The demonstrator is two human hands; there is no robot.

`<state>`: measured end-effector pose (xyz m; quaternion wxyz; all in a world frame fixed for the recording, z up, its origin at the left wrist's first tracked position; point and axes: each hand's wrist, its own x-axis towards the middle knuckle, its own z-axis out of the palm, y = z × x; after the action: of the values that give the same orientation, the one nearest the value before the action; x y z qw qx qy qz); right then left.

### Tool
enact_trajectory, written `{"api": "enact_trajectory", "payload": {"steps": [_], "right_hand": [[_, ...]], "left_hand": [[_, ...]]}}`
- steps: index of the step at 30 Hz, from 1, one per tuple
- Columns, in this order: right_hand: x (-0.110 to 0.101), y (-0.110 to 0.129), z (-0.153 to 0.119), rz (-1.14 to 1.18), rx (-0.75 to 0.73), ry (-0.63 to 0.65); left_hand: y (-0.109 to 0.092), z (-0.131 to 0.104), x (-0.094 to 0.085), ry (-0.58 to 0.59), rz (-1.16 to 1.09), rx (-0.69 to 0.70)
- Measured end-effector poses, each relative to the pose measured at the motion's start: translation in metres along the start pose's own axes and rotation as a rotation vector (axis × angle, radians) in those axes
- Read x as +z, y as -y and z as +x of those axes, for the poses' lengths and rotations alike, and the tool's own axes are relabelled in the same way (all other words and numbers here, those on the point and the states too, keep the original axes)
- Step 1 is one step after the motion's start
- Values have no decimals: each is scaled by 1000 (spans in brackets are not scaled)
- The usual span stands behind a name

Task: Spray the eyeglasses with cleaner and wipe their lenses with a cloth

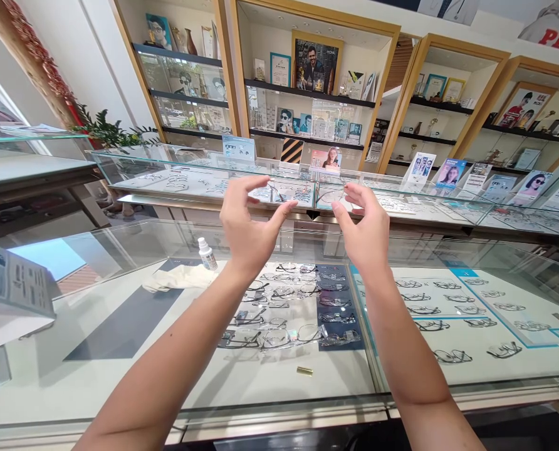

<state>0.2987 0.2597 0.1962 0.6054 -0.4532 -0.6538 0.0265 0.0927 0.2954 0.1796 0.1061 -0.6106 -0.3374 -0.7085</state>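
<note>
Both my hands are raised over the glass display counter, facing each other with fingers curved. Between them is a thin-rimmed pair of eyeglasses (329,195), faint against the showcase behind. My left hand (249,222) is at one side of the glasses, forefinger above and thumb below. At the other side, my right hand (366,228) has its fingertips and thumb by the rim. The exact contact points are hard to make out. Below, several rows of spectacle frames (279,338) lie in the counter, and a small gold-coloured piece (304,371) sits nearer me.
A white bottle (207,255) and a pale cloth (178,279) lie at the left, near a dark mat (124,322). A printed stand (14,288) is at the far left. Across the aisle is a second glass showcase (190,181), with shelves behind it.
</note>
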Motion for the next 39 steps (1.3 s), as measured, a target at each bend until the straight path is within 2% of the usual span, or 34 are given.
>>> {"api": "enact_trajectory", "payload": {"steps": [6,15,19,27,31,36,39], "right_hand": [[13,6,-8,-35,-81,-65],[14,17,-16,-97,-175,-87],[11,22,-16,-59,-148,-95],[8,22,-10,164,-77,-189],[7,23,-9,285,-98,-130],[7,19,-8,571,-130,-95],[8,17,-7,621,-100,-64]], "left_hand": [[16,2,4,-6,-64,-36],[17,3,6,-32,-75,-94],[17,4,5,-34,-124,-87],[10,3,3,-12,-99,-71],[13,4,4,-11,-203,-37],[19,4,7,-7,-294,-18],[20,3,8,3,-318,-29]]}}
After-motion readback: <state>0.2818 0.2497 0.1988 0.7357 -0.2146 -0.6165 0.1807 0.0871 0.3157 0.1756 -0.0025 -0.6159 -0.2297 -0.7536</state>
